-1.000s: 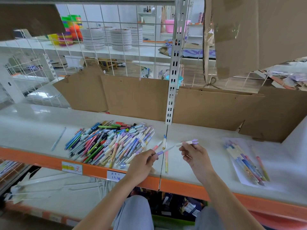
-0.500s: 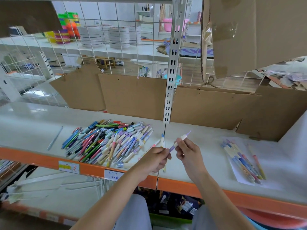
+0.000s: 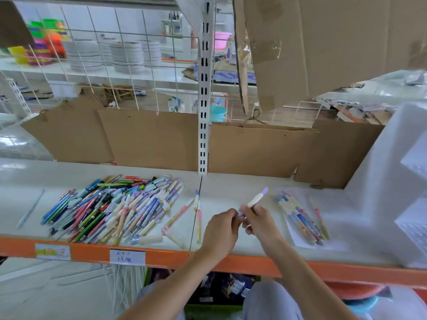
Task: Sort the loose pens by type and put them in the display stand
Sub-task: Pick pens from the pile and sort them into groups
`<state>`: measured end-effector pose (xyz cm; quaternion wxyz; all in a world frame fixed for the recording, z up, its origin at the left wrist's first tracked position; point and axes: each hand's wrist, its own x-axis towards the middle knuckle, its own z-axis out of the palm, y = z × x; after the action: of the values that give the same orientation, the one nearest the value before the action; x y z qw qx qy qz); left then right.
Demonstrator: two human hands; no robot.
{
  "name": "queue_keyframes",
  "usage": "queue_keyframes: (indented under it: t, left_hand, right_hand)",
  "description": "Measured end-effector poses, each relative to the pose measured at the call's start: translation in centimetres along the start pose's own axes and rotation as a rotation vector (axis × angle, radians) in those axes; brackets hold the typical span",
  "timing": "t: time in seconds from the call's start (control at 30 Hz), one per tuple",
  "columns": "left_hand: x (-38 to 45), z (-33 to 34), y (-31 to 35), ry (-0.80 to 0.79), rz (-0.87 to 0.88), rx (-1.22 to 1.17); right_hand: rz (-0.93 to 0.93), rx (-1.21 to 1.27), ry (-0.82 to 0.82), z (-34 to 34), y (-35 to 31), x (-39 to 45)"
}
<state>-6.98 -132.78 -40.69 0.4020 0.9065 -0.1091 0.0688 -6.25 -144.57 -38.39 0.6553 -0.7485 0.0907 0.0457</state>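
A big heap of loose pens (image 3: 111, 209) in many colours lies on the white shelf (image 3: 231, 190), left of centre. My right hand (image 3: 258, 221) grips a white pen with a purple cap (image 3: 255, 200), cap pointing up and to the right. My left hand (image 3: 221, 229) meets it at the pen's lower end, fingers curled there. A small sorted row of pens (image 3: 300, 215) lies on a white sheet to the right. The white plastic display stand (image 3: 392, 181) rises at the far right.
A few single pens (image 3: 198, 218) lie between heap and hands. A thin clear stick (image 3: 31, 207) lies far left. Brown cardboard (image 3: 150, 137) lines the shelf's back, and a slotted metal upright (image 3: 203, 88) stands mid-shelf. The shelf's front edge (image 3: 92, 250) is orange.
The two pens held apart a second ago have come together; both hands now meet at one purple-capped pen, which has shifted right toward the sorted row.
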Motion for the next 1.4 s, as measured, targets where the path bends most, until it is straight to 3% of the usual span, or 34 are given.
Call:
queue_keyframes:
  t: [0.17, 0.27, 0.33, 0.43, 0.73, 0.93, 1.07, 1.27, 1.4]
  left_hand:
    - [-0.1, 1.4, 0.5, -0.175, 0.149, 0.182]
    - [-0.6, 1.3, -0.5, -0.183, 0.158, 0.217]
    - [-0.7, 1.2, -1.0, -0.179, 0.15, 0.219]
    - [-0.7, 1.1, -1.5, -0.166, 0.141, 0.227]
    - [-1.0, -0.4, -3.6, -0.094, 0.134, 0.257]
    - [-2.3, -3.7, -7.0, 0.01, 0.096, 0.292]
    - [-3.3, -6.8, -9.4, 0.095, 0.023, 0.352]
    - [-5.6, -10.1, -12.8, 0.099, -0.088, 0.326]
    - [-5.4, -10.9, -13.4, 0.072, -0.115, 0.386]
  right_hand:
    - [-0.078, -0.022, 0.13, -4.8, -0.2, 1.3]
    - [-0.158, -0.546, 0.227, -8.0, 0.3, 2.7]
    - [-0.063, -0.961, 0.223, -9.4, 1.3, 3.2]
    - [-0.042, -1.219, 0.2, -10.2, 2.8, 3.4]
    - [-0.102, -1.322, 0.256, -8.6, 2.9, 3.1]
    - [-0.326, -0.987, -0.077, -0.6, 1.3, 1.0]
    - [-0.441, -0.931, -0.291, 5.7, 0.9, 0.3]
    - [-0.416, -1.069, -0.394, 11.9, 1.0, -0.7]
    - [-0.399, -1.024, -0.359, 12.3, 1.1, -0.8]
